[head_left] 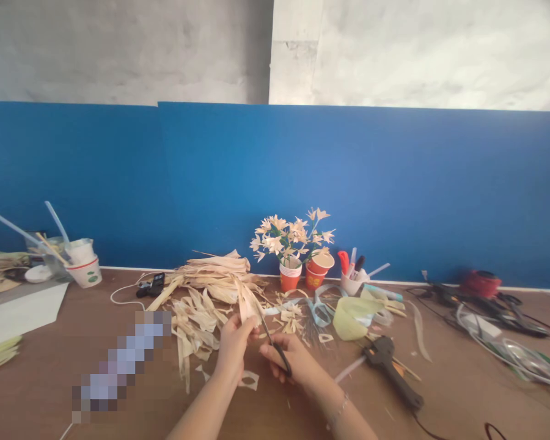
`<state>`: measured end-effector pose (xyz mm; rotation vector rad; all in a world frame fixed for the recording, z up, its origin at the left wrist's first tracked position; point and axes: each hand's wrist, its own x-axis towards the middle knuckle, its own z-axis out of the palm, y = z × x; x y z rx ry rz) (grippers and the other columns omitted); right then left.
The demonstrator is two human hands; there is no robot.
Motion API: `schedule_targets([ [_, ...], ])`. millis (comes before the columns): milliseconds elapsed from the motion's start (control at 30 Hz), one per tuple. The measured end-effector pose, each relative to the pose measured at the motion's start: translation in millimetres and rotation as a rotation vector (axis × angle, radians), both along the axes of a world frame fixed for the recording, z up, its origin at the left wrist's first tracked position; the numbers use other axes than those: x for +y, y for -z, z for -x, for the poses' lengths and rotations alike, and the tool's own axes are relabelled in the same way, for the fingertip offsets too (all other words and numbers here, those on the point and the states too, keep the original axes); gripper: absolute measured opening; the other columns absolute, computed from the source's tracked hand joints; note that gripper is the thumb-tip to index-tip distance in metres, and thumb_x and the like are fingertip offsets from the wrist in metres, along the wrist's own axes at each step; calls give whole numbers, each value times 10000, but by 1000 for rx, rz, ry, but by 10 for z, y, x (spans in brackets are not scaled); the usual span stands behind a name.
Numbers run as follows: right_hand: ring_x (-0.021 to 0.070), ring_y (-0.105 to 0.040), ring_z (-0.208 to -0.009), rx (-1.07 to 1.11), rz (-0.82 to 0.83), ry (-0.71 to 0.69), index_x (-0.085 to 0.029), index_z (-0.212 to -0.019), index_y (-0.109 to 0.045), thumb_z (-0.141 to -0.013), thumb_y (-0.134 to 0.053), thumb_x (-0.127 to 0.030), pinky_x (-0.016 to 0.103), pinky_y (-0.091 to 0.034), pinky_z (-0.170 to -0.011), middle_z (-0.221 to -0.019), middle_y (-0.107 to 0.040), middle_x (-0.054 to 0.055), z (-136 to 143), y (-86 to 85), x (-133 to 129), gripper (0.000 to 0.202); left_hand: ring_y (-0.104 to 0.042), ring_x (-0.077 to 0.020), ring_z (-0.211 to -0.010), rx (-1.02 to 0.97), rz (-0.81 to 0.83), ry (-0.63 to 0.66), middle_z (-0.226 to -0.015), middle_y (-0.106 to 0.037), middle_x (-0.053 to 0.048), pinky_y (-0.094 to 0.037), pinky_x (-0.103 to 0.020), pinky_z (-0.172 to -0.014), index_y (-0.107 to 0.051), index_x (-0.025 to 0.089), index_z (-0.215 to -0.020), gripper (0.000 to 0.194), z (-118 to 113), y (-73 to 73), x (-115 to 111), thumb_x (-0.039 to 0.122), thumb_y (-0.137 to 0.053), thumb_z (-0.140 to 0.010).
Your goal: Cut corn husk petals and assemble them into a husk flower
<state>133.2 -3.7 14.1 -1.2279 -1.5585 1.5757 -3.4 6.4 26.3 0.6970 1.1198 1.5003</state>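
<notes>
My left hand (236,343) pinches a pale dried corn husk (245,299), which points up and away from the fingers. In my right hand (289,359) is a pair of scissors (282,357) with black handles. Their blades reach up along the right edge of the husk; whether they are parted I cannot tell. Just behind the left hand lies a heap of dried husks (201,311). Below and between the hands, a white scrap with a hole (249,380) rests on the table.
Husk flowers stand in a stack of paper cups (290,276) at the back. A black glue gun (389,366) lies to the right, near a yellow-green strip (351,318). Cables (508,360) sprawl at far right. A pixelated oblong (121,360) lies left; a white cup (86,272) stands behind it.
</notes>
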Motion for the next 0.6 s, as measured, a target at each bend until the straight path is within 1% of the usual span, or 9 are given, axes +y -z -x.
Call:
schedule_targets([
  [133,51,-383,-318,18,2,-2,-155,-765,-566,-648,-671,-652,164,-197,-312,-422,-500,-69,-17,9,9,522,-534,-106,-524,-7,7,29,-538,-589,18,-406,-211,-513,-626,138,-639,261,21,-19,5,306,-784,-517],
  [300,50,-375,-315,56,-2,-15,-152,-739,-558,-636,-683,-655,168,-212,-318,-403,-492,-69,-30,-22,4,529,-516,-85,-516,-42,24,71,-538,-587,25,-390,-185,-497,-627,132,-652,245,38,-34,8,275,-778,-521],
  [467,48,-375,-318,34,-1,-19,-154,-722,-555,-617,-685,-674,167,-221,-324,-399,-488,-70,-48,-65,-5,546,-511,-75,-507,-66,33,92,-550,-592,22,-395,-178,-491,-643,125,-672,242,55,-41,18,251,-785,-522],
  [600,49,-381,-320,18,-15,-52,-151,-723,-564,-619,-679,-679,168,-242,-329,-401,-487,-72,-83,-44,15,550,-515,-72,-509,-53,44,124,-558,-597,19,-394,-172,-485,-645,121,-678,244,90,-61,22,247,-784,-522],
])
